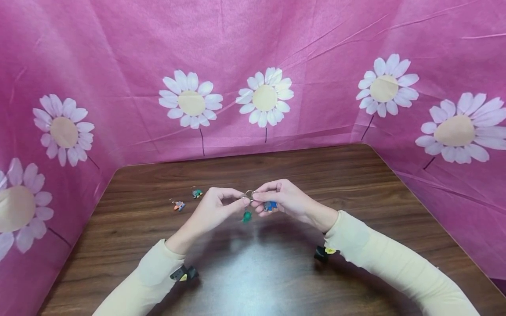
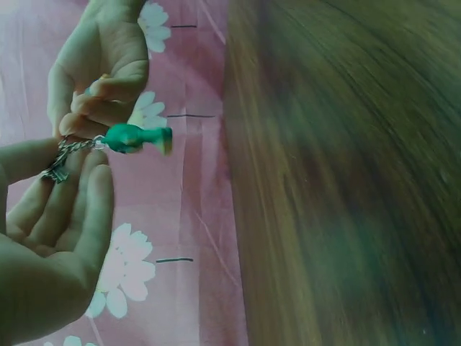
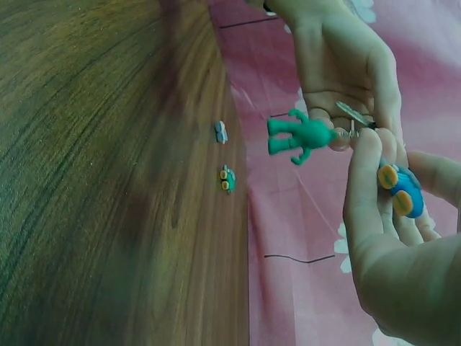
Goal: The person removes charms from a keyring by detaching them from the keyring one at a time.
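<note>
One green figure (image 1: 247,217) dangles — left grip (image 1: 215,206) and right grip (image 1: 291,201) pinch metal rings (image 1: 249,191).

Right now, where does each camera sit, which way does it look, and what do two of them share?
Head: on the person's head, facing forward and down at the table; left hand, right hand and both sleeves show.
Left wrist: on the left wrist, looking at that hand's work, with the green figure; both hands show.
Right wrist: on the right wrist, looking at that hand's work, with the blue figure; both hands show.
Shared: both wrist views show the green figure.
</note>
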Tool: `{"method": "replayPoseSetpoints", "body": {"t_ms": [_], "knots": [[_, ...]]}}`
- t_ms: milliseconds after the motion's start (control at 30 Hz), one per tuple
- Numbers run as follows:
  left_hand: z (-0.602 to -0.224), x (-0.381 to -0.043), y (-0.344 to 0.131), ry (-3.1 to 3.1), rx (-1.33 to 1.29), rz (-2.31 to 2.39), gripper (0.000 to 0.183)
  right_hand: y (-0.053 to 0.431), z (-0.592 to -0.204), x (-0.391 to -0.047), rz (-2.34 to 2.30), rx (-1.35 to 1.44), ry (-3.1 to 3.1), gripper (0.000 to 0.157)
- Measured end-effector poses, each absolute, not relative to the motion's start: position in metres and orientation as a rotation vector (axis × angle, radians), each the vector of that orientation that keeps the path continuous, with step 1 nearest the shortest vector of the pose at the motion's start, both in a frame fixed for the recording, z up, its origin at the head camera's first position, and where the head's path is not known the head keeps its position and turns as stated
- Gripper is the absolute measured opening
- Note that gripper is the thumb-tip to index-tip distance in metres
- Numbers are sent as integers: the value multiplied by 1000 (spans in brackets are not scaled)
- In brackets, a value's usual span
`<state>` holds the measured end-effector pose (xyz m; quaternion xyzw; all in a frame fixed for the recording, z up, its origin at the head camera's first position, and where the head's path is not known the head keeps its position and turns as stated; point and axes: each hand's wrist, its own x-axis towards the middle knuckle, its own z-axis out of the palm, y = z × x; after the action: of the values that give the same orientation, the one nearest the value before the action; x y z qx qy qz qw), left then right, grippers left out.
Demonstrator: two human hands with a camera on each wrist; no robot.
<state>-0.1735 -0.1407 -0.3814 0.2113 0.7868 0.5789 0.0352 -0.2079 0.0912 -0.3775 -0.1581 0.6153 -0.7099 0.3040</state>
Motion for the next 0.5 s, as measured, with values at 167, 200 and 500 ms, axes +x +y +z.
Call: {"method": "replayPoseSetpoints", "body": {"t_ms": [167, 200, 500], "knots": [[-380, -175, -140, 2117, 522, 1879, 20, 94, -378, -210, -1804, -420, 1635, 17], [-380, -175, -139, 2072, 502, 1890, 21, 95, -378, -211, -1785, -420, 1648, 17], [-380, -177, -140, 2056, 492, 1822, 22, 99, -378, -213, -1616, -452, 1726, 30]]}}
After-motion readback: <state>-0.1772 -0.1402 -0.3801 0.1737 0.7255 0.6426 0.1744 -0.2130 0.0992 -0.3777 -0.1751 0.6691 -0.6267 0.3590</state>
